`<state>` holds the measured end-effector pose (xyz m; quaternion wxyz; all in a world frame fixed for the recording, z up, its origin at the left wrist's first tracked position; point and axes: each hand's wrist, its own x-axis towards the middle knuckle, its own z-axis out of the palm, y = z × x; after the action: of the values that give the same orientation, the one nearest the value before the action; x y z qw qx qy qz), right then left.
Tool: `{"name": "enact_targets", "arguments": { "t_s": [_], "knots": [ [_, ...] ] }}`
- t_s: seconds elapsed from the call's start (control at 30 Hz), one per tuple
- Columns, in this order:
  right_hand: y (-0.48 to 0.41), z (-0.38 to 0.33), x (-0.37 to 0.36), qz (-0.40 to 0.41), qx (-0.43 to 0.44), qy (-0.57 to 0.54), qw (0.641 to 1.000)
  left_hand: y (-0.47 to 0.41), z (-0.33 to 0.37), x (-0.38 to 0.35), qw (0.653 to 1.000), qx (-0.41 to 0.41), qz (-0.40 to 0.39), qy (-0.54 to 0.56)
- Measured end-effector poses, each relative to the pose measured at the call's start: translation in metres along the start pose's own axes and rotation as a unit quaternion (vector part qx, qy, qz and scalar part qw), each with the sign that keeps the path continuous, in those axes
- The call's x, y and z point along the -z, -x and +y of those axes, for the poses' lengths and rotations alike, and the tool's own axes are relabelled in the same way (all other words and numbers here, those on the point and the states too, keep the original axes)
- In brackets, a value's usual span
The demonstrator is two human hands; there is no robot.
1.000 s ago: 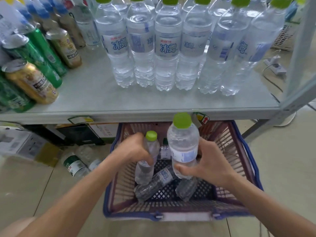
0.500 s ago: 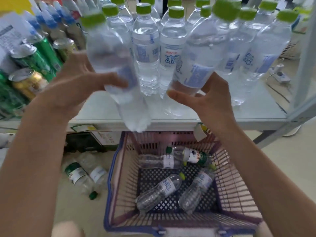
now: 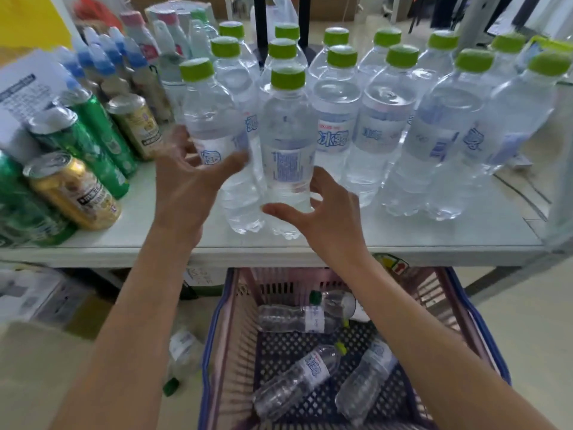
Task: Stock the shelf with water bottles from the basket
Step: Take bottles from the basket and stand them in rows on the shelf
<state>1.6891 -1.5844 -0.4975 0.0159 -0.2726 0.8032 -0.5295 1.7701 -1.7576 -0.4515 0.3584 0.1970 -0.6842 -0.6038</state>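
Note:
Two clear water bottles with green caps stand side by side at the front of the white shelf [image 3: 403, 234]. My left hand [image 3: 186, 187] wraps the left bottle [image 3: 214, 125], thumb across its label and fingers behind. My right hand [image 3: 328, 221] loosely cups the right bottle [image 3: 286, 141], thumb in front of its base and fingers on its right side. Behind them stand several rows of the same bottles [image 3: 384, 119]. Below, the blue-rimmed basket [image 3: 214, 336] on the floor holds several bottles lying flat, among them one at the back [image 3: 297, 318] and one at the front [image 3: 297, 380].
Green and gold cans [image 3: 74, 190] lie stacked on the shelf's left side, with blue-capped bottles [image 3: 102, 60] behind them. A bottle [image 3: 186, 352] lies on the floor left of the basket. Cardboard boxes [image 3: 28, 293] sit under the shelf. A shelf post [image 3: 561, 187] rises at the right.
Both hands lifted a bottle each out of the basket, carried them up over the shelf edge, and the two bottles now stand upright on the shelf front.

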Motion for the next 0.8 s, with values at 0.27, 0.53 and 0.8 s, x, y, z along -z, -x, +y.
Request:
{"name": "enact_targets", "arguments": {
  "t_s": [0.27,0.53,0.8],
  "knots": [
    [0.008,-0.008,-0.009,-0.005,0.033,0.188,0.982,0.018,-0.045,-0.008,0.993,0.042,-0.05,-0.098],
    [0.007,-0.008,-0.009,-0.068,-0.009,0.283,0.957,0.021,-0.047,-0.012,0.994,0.026,-0.076,-0.075],
    [0.001,0.002,-0.003,-0.092,-0.006,0.239,0.967,0.02,-0.049,-0.011,0.997,0.022,-0.059,-0.051]
  ]
}}
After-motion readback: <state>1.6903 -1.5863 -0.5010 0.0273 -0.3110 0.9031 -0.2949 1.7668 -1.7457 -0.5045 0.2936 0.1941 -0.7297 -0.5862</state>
